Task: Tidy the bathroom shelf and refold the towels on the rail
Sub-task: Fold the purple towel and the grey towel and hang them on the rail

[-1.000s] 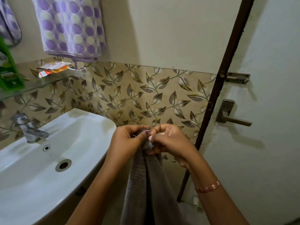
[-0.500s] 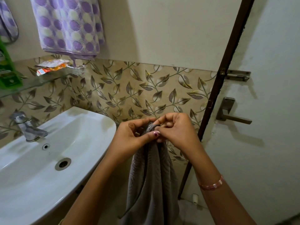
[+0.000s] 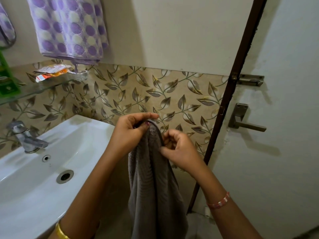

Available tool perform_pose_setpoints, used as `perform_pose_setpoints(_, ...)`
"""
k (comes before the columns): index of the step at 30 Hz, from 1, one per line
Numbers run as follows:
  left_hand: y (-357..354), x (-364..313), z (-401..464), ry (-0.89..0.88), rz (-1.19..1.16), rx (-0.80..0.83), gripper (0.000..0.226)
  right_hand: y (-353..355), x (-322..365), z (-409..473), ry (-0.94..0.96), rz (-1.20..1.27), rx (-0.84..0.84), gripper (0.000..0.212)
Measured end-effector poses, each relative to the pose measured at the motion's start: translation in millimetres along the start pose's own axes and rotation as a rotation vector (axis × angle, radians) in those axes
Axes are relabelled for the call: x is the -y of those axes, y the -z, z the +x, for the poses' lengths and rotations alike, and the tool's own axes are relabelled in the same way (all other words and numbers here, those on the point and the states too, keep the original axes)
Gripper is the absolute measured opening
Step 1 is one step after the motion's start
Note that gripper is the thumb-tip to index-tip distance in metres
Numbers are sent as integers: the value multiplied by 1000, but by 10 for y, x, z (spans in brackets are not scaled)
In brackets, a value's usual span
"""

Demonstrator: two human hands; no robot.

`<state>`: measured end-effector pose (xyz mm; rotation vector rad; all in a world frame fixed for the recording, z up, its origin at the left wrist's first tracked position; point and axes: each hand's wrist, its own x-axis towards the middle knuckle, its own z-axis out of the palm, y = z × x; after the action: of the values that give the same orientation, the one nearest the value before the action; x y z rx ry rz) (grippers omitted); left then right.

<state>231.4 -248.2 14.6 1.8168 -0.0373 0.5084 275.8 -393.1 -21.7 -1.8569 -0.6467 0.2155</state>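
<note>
A grey towel (image 3: pixel 153 178) hangs straight down in front of me, to the right of the basin. My left hand (image 3: pixel 133 133) pinches its top corner and holds it up. My right hand (image 3: pixel 177 149) grips the towel's right edge just below the top, fingers curled on the cloth. A purple and white dotted towel (image 3: pixel 69 28) hangs on the wall at upper left, its rail out of frame. Below it a glass shelf (image 3: pixel 39 88) carries crumpled orange and white sachets (image 3: pixel 53 72) and a green bottle (image 3: pixel 6 80) at the left edge.
A white washbasin (image 3: pixel 43 178) with a chrome tap (image 3: pixel 25 138) fills the lower left. A white door (image 3: pixel 279 118) with a metal handle (image 3: pixel 245 121) and bolt (image 3: pixel 250 81) stands at right. Another purple towel (image 3: pixel 6 31) peeks in at the far left.
My hands were together at the towel's top corner. Now the right hand has slid down and right along the edge, while the left keeps the corner raised.
</note>
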Motion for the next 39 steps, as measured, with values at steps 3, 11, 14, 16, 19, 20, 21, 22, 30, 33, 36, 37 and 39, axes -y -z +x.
perform_pose_setpoints(3,-17,-46,38,-29,19,-7,37,-95,-39,12,14,57,-27,19)
perform_pose_setpoints(11,52,-64,117,-89,80,19,25,-17,-16,142,47,377,88,37)
perform_pose_setpoints(14,56,-80,113,-104,63,54,27,-15,-51,169,-41,321,217,29)
perform_pose_setpoints(16,94,-90,111,-95,57,50,28,17,-84,183,-75,309,249,33)
perform_pose_setpoints(19,141,-109,101,-89,77,43,27,124,-107,190,-135,236,381,29)
perform_pose_setpoints(20,143,-121,98,-96,86,37,27,150,-123,192,-170,203,419,25)
perform_pose_setpoints(21,142,-134,98,-104,91,22,27,164,-144,193,-207,164,439,25)
perform_pose_setpoints(22,144,-147,102,-111,93,-3,27,164,-173,197,-233,114,443,27)
perform_pose_setpoints(30,246,-187,172,-160,86,-250,24,96,-630,309,-382,51,364,25)
perform_pose_setpoints(33,294,-174,183,-209,73,-329,25,87,-867,317,-428,71,314,21)
perform_pose_setpoints(36,337,-78,176,-209,91,-411,26,88,-940,359,-373,146,55,17)
perform_pose_setpoints(37,359,-29,164,-187,88,-439,27,96,-900,380,-324,148,-58,15)
perform_pose_setpoints(39,406,80,136,-123,103,-501,31,126,-744,419,-197,111,-233,17)
